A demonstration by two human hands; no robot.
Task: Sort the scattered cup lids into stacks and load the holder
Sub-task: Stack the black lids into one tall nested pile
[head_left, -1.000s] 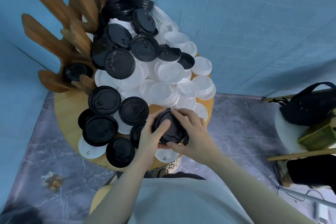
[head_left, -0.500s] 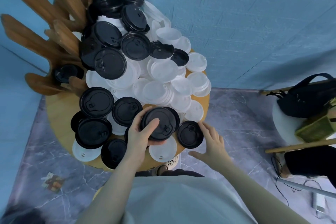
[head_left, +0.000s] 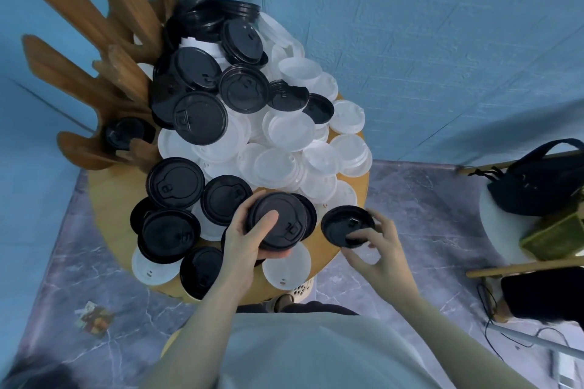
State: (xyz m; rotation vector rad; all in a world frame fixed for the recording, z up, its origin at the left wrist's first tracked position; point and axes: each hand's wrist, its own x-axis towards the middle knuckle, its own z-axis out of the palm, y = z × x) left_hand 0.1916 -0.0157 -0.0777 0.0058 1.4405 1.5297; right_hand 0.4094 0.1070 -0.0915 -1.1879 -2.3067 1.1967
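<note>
A heap of black lids (head_left: 199,118) and white lids (head_left: 292,133) covers a round wooden table (head_left: 109,196). My left hand (head_left: 246,240) grips a small stack of black lids (head_left: 281,219) above the table's near edge, thumb lying on top. My right hand (head_left: 377,254) pinches the rim of a single upturned black lid (head_left: 346,224) at the table's right edge. The wooden lid holder (head_left: 94,50) stands at the back left, and one of its slots has a black lid (head_left: 126,133) in it.
A white lid (head_left: 286,267) lies under the held stack. A white stool (head_left: 502,230) carrying a black bag (head_left: 543,180) stands to the right, with cables on the marble floor (head_left: 436,208). Blue walls close in behind the table.
My right hand let go of the stack, reached right and took hold of the lone black lid at the table edge. My left hand kept the stack.
</note>
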